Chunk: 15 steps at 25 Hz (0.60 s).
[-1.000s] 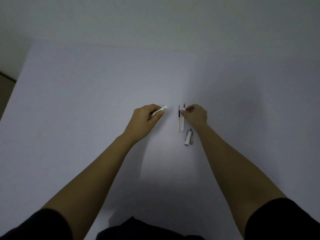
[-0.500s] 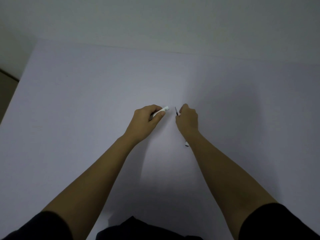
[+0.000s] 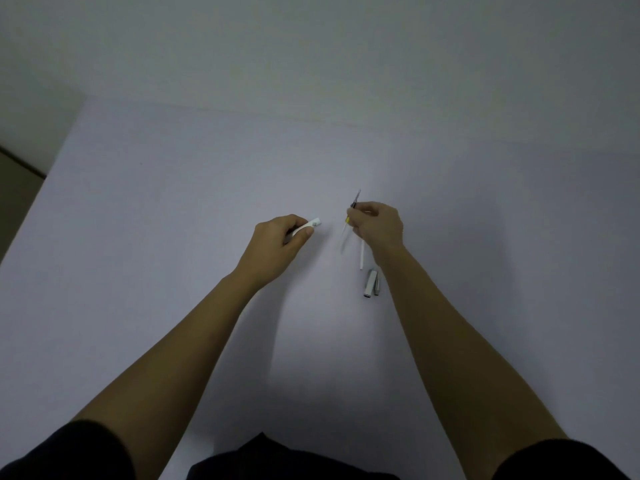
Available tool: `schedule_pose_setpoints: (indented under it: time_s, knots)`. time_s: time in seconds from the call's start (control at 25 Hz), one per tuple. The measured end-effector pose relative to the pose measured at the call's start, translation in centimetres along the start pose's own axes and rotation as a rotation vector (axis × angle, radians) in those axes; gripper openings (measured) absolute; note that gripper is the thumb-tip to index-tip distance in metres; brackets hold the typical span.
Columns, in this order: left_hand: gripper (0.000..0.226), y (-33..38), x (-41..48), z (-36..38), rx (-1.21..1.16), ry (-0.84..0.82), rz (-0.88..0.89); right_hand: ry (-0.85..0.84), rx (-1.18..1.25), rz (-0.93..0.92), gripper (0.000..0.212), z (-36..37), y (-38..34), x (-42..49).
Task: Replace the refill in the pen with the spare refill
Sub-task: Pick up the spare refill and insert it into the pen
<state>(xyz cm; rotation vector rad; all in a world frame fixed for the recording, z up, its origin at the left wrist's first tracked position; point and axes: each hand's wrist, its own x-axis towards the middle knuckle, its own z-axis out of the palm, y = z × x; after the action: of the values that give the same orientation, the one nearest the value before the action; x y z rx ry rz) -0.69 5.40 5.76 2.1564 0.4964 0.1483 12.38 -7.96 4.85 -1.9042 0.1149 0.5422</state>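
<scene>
My left hand (image 3: 277,245) is closed around the white pen barrel (image 3: 309,226), whose open end points right toward the other hand. My right hand (image 3: 379,226) pinches a thin refill (image 3: 349,220) with a dark tip and a yellow band, lifted off the table and tilted up to the right. A second, white refill (image 3: 362,257) lies on the table just under my right hand, partly hidden by it. The white pen cap with its clip (image 3: 371,282) lies near my right wrist.
The work surface is a plain pale table (image 3: 173,209); its far edge meets a wall and its left edge drops to a darker floor (image 3: 17,188). Dark sleeves show at the bottom of the view.
My right hand has picked one refill up off the table and raised it, moving slightly right. The left hand has stayed in place with the barrel.
</scene>
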Motion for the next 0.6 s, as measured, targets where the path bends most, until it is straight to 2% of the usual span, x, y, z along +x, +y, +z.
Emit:
schedule_pose_setpoints:
  time_s: [0.12, 0.2, 0.6]
  knots:
    - [0.018, 0.7, -0.8, 0.0, -0.047, -0.019, -0.023, -0.018, 0.304, -0.003, 0.007, -1.9, -2.0, -2.0]
    - [0.014, 1.4, -1.6, 0.1, -0.096, -0.013, -0.024, -0.042, 0.415, -0.039, 0.006, -3.1, -3.0, -3.5]
    - [0.011, 4.0, -4.3, -0.7, -0.2, 0.018, 0.007, -0.061, 0.404, -0.148, 0.007, -4.4, -4.8, -8.1]
